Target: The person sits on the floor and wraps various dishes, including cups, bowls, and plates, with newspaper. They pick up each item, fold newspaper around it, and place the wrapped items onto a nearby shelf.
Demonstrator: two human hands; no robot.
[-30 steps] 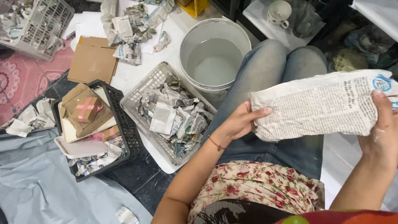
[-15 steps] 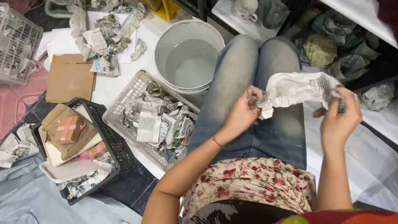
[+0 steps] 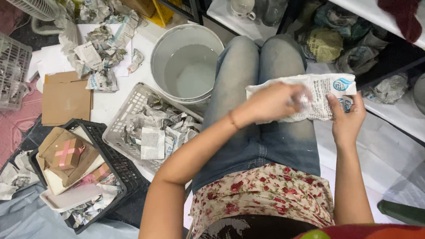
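Newspaper sheet [image 3: 323, 97] flattened again; left hand [image 3: 272, 103], right hand [image 3: 346, 118] grip one sheet.

A white bucket [image 3: 187, 65] of water stands beside a paper-filled basket [image 3: 148, 122].

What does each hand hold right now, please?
Left hand: lies on the newspaper piece; blurred, grip cannot be told.
Right hand: closed on the same newspaper piece, at its right end.

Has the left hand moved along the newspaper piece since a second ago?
Yes. The left hand was at the newspaper piece's left end; it now lies across its middle, closer to the right hand, above the lap.
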